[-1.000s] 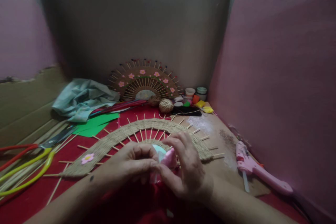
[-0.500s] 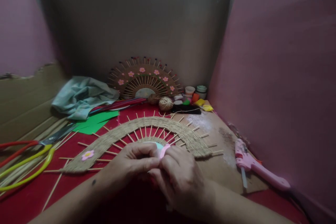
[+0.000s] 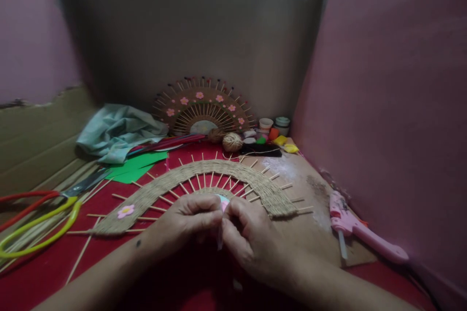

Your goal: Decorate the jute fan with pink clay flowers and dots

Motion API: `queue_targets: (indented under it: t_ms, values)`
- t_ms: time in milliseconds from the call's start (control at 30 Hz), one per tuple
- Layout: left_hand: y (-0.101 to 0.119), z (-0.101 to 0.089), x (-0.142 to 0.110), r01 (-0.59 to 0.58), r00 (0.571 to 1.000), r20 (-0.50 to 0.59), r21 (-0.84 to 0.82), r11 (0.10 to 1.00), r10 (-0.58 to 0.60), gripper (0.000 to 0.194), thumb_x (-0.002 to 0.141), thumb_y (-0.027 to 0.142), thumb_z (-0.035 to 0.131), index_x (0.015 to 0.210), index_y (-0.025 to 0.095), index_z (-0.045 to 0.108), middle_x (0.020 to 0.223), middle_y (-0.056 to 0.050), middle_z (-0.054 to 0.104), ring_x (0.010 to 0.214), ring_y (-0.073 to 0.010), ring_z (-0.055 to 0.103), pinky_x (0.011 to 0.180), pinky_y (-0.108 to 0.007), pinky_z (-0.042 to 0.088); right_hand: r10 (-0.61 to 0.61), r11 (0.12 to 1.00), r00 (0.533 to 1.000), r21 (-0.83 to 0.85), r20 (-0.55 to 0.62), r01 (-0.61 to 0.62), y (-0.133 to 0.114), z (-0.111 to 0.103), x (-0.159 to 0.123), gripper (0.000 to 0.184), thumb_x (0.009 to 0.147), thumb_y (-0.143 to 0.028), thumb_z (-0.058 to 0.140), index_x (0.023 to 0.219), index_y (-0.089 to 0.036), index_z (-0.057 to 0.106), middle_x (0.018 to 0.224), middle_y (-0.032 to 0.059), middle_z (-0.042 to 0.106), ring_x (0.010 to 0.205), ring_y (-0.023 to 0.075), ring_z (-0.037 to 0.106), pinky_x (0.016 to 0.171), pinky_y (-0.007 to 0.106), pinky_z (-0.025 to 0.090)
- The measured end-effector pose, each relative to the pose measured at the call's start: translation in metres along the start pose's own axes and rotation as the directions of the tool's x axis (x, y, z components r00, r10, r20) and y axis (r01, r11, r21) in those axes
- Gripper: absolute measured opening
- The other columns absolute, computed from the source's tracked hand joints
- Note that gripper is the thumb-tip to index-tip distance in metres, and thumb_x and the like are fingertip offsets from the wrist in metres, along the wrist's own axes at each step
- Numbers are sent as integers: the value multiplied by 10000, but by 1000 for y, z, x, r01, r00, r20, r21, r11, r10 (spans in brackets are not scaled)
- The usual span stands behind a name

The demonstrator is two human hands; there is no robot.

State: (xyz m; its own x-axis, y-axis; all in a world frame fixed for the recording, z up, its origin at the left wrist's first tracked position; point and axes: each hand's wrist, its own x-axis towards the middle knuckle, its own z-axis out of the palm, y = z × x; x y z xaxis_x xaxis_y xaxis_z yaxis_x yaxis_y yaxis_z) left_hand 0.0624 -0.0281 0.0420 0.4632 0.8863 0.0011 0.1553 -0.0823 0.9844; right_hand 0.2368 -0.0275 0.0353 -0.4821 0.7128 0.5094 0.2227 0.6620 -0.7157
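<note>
My left hand (image 3: 202, 214) and my right hand (image 3: 248, 233) meet in front of the woven fan, thumbs and fingers pinched together. Between the fingertips shows a small pink piece (image 3: 224, 204), mostly covered by the fingers. A thin translucent strip (image 3: 220, 239) hangs below the fingertips. Behind the hands lies a fan-shaped twine weaving (image 3: 215, 167) on thin wooden sticks. One pink flower with a yellowish centre (image 3: 126, 211) sits on its left end. The fan's pale blue centre is largely hidden by my hands.
Scissors (image 3: 73, 199) with red and yellow handles lie left, by green sheets (image 3: 136, 167) and a blue cloth (image 3: 120, 131). A finished fan (image 3: 200, 97) leans at the back, near a twine ball (image 3: 232, 142) and small pots (image 3: 281, 125). A pink glue gun (image 3: 361, 228) rests right.
My fingers have shifted around the pink piece, and less of it shows. My right hand has opened out from its tighter curl. The translucent strip now hangs below. The view has shifted slightly.
</note>
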Motion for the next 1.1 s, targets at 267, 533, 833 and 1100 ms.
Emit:
queue_targets:
  t_ms: [267, 533, 833, 1100]
  values:
    - [7, 1, -1, -87, 994, -49, 251, 964, 103, 292, 875, 316, 523, 634, 153, 543, 644, 13, 525, 611, -90, 465, 571, -212, 366, -63, 989, 988, -144, -140, 42, 6, 0, -4, 216, 848, -172, 436, 634, -197, 420, 594, -23, 470, 527, 91, 424, 499, 241, 339]
    - [7, 7, -1, -61, 945, -263, 448, 892, 196, 151, 821, 220, 482, 703, 151, 547, 628, 19, 508, 587, -93, 447, 559, -226, 359, -203, 956, 967, -246, -155, 161, 8, -10, -1, 134, 843, -157, 452, 716, -199, 466, 664, -1, 482, 628, 133, 471, 585, 284, 400]
    - [17, -4, 0, -56, 947, -309, 123, 991, 92, 108, 696, 180, 602, 640, 143, 518, 589, 38, 508, 530, -60, 463, 498, -192, 382, -134, 978, 983, -143, 128, 152, 30, -10, 6, 362, 837, -256, 582, 1190, -186, 544, 995, 85, 667, 866, 196, 603, 753, 360, 492]
    - [12, 1, -1, -94, 909, -393, 133, 987, 140, 14, 710, 132, 585, 716, 135, 597, 647, 10, 598, 561, -90, 551, 535, -216, 468, 32, 987, 999, -157, 19, -29, 25, -8, 4, 205, 842, -294, 569, 972, -158, 650, 843, 62, 681, 733, 176, 594, 650, 319, 463]
